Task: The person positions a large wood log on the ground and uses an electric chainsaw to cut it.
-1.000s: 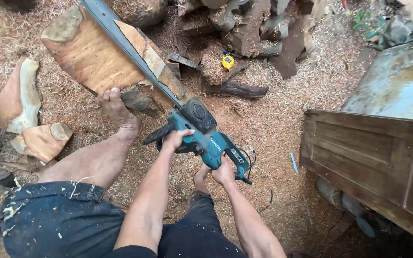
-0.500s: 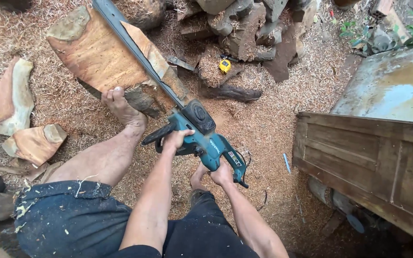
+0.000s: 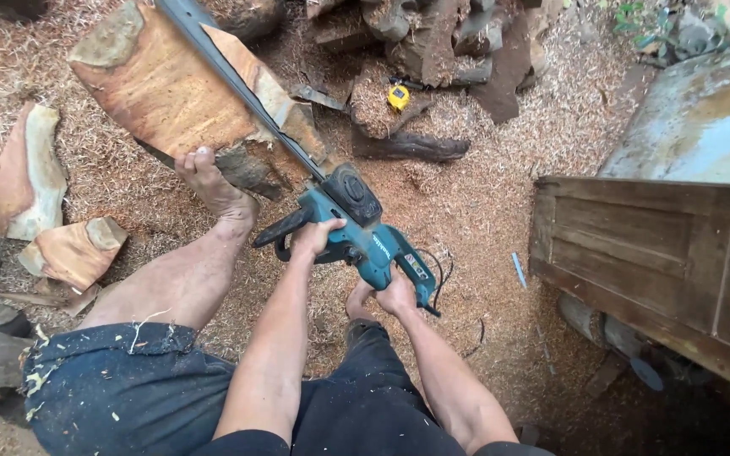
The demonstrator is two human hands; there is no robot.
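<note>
I hold a teal and black chainsaw (image 3: pixel 363 226) with both hands. My left hand (image 3: pixel 314 236) grips its black front handle; my right hand (image 3: pixel 397 295) grips the rear handle. The long bar (image 3: pixel 230 80) runs up and left across a large slab of reddish wood (image 3: pixel 162 101) lying on the sawdust. My bare left foot (image 3: pixel 213 187) presses on the slab's near edge, just left of the bar. My right foot (image 3: pixel 358 300) shows below the saw body.
Sawdust covers the ground. Cut wood offcuts (image 3: pixel 27 177) lie at the left, a pile of dark logs and bark (image 3: pixel 433 42) at the top with a yellow tape measure (image 3: pixel 398 96). A wooden cart side (image 3: pixel 661 253) stands at the right.
The view has shifted slightly; the saw and both hands stay in the same grip, with the bar still across the slab.
</note>
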